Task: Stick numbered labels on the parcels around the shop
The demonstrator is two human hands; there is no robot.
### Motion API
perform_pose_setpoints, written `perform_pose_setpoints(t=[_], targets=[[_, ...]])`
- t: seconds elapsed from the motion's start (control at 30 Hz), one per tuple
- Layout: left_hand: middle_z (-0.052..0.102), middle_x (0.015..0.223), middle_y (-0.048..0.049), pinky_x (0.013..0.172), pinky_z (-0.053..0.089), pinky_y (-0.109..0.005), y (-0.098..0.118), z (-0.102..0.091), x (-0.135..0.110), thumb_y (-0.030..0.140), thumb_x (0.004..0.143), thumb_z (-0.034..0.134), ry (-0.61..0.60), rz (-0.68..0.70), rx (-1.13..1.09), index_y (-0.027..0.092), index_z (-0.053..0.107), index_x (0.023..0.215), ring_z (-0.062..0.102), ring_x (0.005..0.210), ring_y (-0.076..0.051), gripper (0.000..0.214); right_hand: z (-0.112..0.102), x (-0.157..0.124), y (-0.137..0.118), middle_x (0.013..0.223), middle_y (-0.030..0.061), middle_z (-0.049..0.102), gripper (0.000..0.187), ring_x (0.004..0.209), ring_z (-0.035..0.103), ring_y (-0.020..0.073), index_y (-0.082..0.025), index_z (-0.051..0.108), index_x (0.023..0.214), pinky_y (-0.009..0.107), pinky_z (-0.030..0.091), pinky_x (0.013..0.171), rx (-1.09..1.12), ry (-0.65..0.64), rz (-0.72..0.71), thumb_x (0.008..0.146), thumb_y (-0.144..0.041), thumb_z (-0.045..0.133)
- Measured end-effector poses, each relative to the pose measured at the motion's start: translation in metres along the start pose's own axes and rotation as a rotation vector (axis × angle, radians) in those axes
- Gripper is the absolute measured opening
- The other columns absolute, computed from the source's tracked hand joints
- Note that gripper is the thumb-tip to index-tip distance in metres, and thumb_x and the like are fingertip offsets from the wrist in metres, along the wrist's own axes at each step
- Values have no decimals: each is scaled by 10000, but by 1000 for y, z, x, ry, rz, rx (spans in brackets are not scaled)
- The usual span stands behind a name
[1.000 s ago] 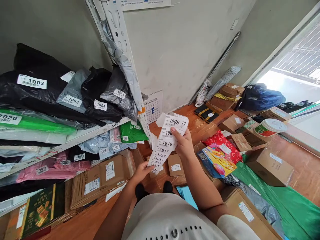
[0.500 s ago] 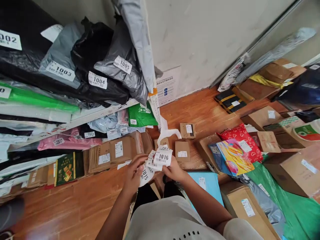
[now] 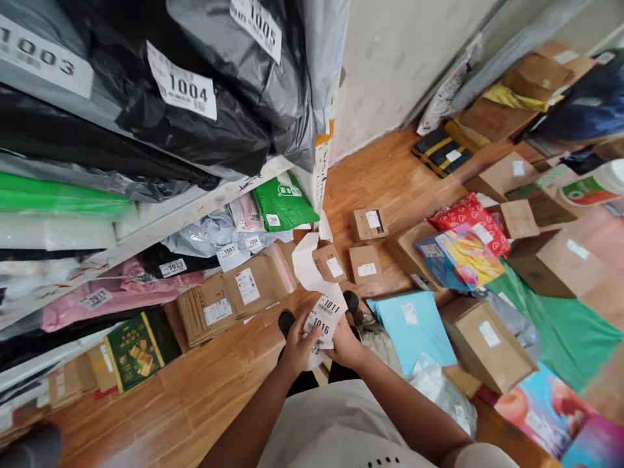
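In front of my body, a strip of white number labels (image 3: 325, 315) reads 1016 and 1017, or a number much like it. My left hand (image 3: 298, 349) pinches its lower left side, the thumb lying close to the 1016 label. On the other side my right hand (image 3: 348, 350) is closed on the strip's right edge, its fingertips partly hidden behind the paper. A blank white length of the strip (image 3: 308, 263) curls upward from the labels toward the shelf post. Part of another label shows below my left thumb.
At the left, a shelf (image 3: 160, 227) holds numbered bags, among them a black bag (image 3: 195, 140) marked 1004 and a green bag (image 3: 287, 207). Small cartons (image 3: 369, 225) lie on the wooden floor ahead. A blue parcel (image 3: 414, 331) and several boxes are at the right.
My view has moved closer to the shelf. My hands have come nearer together on the label strip, and the fanned labels now lie more in line, with the 1015 label mostly covered.
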State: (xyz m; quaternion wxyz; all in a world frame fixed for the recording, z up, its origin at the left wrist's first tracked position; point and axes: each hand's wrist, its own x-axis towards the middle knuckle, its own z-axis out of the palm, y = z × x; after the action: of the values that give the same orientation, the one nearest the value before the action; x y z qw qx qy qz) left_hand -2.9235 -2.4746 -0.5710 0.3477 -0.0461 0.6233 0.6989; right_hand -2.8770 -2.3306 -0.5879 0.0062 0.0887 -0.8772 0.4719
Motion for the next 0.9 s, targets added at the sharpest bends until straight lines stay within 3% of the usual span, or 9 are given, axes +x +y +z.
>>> perform_pose_setpoints(t=[0.1, 0.2, 0.27, 0.37, 0.43, 0.53, 0.73, 0.8, 0.9], targets=[[681, 1067, -86, 844, 521, -358, -35, -35, -4, 535, 749, 660, 107, -45, -51, 212, 620, 1090, 639, 956, -250, 472, 55, -2, -11, 1163, 153, 552, 488, 1165, 463, 365, -206, 567, 1175, 574, 382, 981, 31, 101, 126, 688, -226, 574], [695, 912, -67, 726, 542, -338, -51, -72, -2, 535, 766, 640, 96, -74, 42, 200, 643, 981, 643, 809, -229, 398, 89, -1, -17, 1225, 142, 502, 468, 1223, 428, 350, -236, 509, 1205, 554, 343, 1037, 193, 131, 203, 744, -299, 556], [687, 821, -49, 639, 530, -317, -58, -92, 3, 530, 783, 622, 68, -93, 130, 203, 644, 898, 621, 712, -206, 347, 102, 0, -13, 1161, 117, 522, 365, 1159, 498, 315, -271, 491, 1141, 497, 431, 968, 424, 258, 293, 817, -438, 474], [685, 765, -34, 587, 501, -301, -75, -109, 15, 509, 809, 597, 23, -117, 254, 208, 648, 847, 600, 649, -195, 307, 115, 2, 9, 1007, 72, 559, 329, 917, 607, 249, -315, 440, 1066, 395, 532, 729, 788, 555, 497, 869, -572, 379], [693, 782, -33, 611, 500, -301, -91, -110, 26, 477, 823, 587, -25, -110, 323, 213, 660, 853, 609, 672, -203, 275, 119, 3, 33, 925, 31, 584, 278, 776, 610, 198, -337, 458, 1071, 336, 527, 648, 926, 634, 629, 855, -491, 539], [696, 795, -30, 643, 502, -305, -124, -103, 45, 439, 830, 579, -93, -105, 406, 234, 673, 872, 619, 701, -217, 229, 120, -2, 77, 836, 8, 632, 316, 727, 610, 169, -302, 604, 1026, 316, 527, 686, 1032, 582, 751, 744, -306, 747], [655, 720, -26, 636, 483, -285, -199, -77, 80, 406, 850, 558, -216, -156, 501, 227, 639, 867, 592, 660, -199, 197, 120, -41, 162, 829, 11, 688, 339, 731, 644, 164, -253, 705, 983, 317, 537, 709, 1236, 415, 906, 664, -271, 818], [646, 730, -23, 630, 472, -268, -221, -67, 91, 403, 865, 544, -251, -194, 510, 218, 619, 872, 575, 651, -181, 200, 120, -56, 186, 812, 11, 671, 231, 723, 635, 158, -244, 713, 867, 301, 533, 693, 1157, 429, 934, 664, -276, 819], [582, 667, -4, 578, 427, -233, -248, -52, 106, 415, 878, 526, -240, -247, 508, 201, 567, 767, 523, 605, -150, 244, 116, -72, 215, 841, 25, 619, 165, 776, 607, 165, -228, 696, 784, 281, 520, 690, 836, 471, 920, 683, -298, 805]])
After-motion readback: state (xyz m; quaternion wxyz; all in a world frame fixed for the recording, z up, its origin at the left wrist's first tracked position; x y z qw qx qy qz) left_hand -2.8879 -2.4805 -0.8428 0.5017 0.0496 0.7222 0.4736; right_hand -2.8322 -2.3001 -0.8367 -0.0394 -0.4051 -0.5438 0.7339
